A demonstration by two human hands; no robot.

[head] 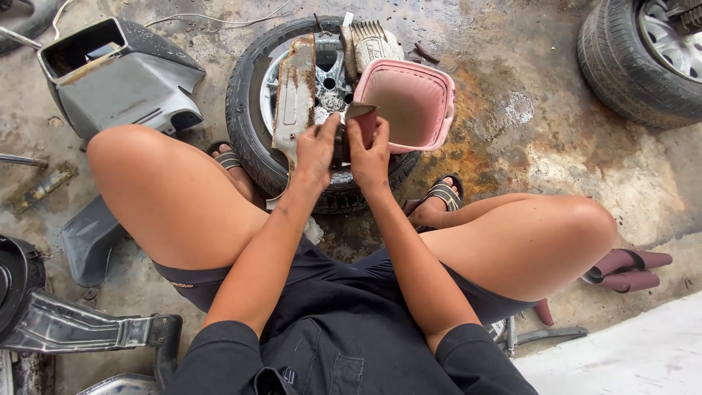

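Both hands meet over the tire point(248, 132) lying flat on the floor point(526, 132). Left hand point(316, 150) and right hand point(369, 153) each have the grip closed on a folded sheet of sandpaper point(360, 117), dark reddish with a grey face, held between them above the wheel. Rusty metal part point(295, 91) lies across the rim, touching the left fingers. Pink basin point(409, 102) sits on the tire just beside the right hand, holding murky brown water.
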